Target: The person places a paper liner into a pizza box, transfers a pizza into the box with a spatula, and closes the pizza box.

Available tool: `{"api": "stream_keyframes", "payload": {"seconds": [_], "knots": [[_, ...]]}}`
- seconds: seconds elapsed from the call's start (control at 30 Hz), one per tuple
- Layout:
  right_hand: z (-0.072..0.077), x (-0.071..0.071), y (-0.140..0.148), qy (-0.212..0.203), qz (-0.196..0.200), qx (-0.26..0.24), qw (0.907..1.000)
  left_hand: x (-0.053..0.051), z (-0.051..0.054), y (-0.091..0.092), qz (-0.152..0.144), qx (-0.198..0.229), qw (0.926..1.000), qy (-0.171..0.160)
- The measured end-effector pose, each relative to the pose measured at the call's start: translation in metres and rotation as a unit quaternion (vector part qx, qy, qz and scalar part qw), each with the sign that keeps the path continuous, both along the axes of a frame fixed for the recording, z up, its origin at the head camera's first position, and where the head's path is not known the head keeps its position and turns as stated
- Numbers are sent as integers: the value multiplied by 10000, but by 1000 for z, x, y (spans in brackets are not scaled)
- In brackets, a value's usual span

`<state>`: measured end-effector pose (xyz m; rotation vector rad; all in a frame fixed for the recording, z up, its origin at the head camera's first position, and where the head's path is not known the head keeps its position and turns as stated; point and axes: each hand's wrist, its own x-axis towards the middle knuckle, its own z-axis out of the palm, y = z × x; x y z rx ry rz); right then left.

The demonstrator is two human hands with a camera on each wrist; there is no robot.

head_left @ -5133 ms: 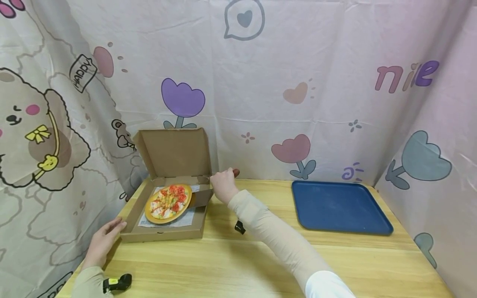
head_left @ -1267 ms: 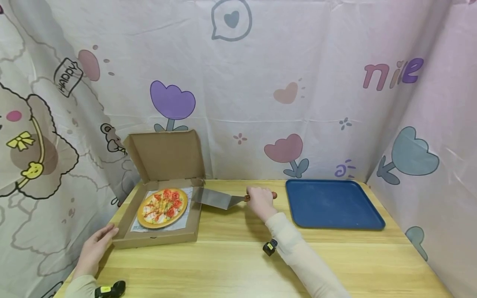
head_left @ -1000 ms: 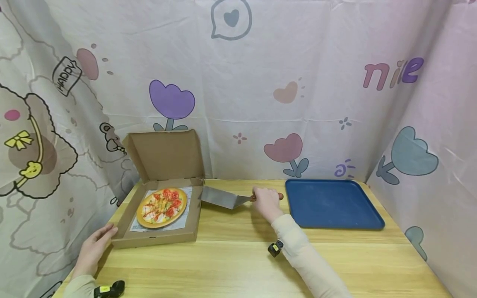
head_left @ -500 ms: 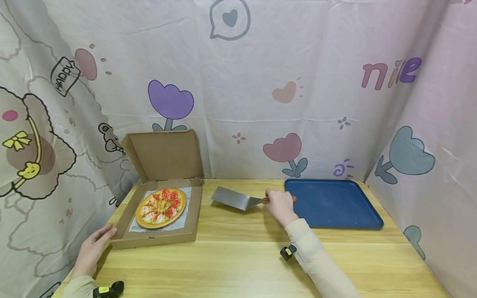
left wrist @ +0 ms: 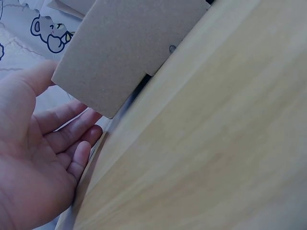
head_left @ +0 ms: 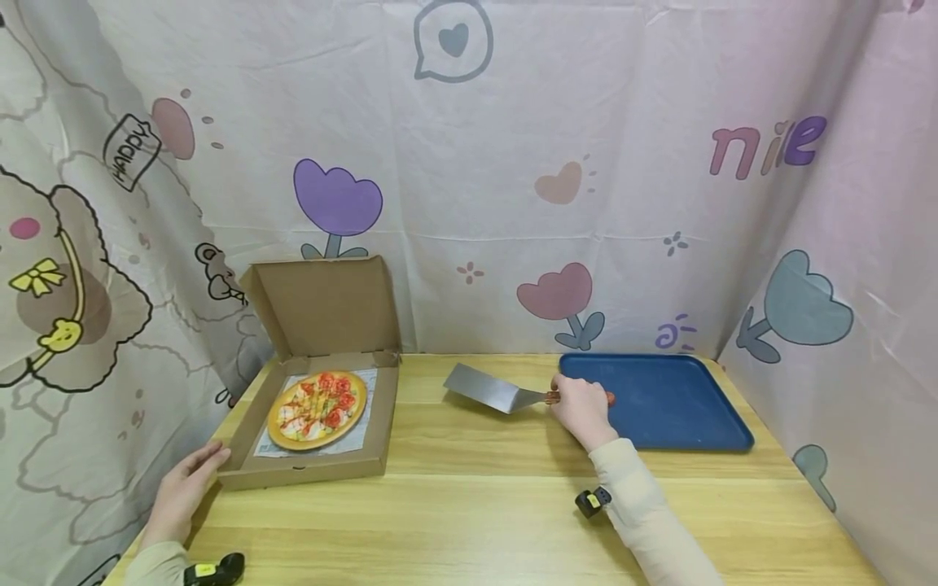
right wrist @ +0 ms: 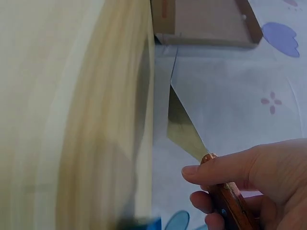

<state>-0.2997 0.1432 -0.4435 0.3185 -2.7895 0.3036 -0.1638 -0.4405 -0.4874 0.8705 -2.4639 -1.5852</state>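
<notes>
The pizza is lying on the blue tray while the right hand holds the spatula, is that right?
Not quite. The pizza is not on the blue tray; the head view shows it lying in the open cardboard box. The right hand does hold the spatula.

"HAPPY" stands inside a drawn tag [head_left: 132,152] on the patterned curtain [head_left: 469,163], upper left of the head view; upper right, coloured letters [head_left: 735,153] read "ni" and "e" across a fold
</notes>
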Motion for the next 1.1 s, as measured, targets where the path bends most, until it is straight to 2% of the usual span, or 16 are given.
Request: {"api": "stream_keyframes", "payload": {"seconds": [0.43, 0.9, 1.1], "knots": [[7, -3, 35, 34, -196, -127, 9997, 0, 0, 0, -9, 124, 9999, 21], [14, -5, 67, -81, -354, -141, 9992, -3, 1, 0, -68, 27, 10000, -17], [16, -6, 83, -343, -545, -158, 9978, -2, -1, -1, -58, -31, 10000, -65]]}}
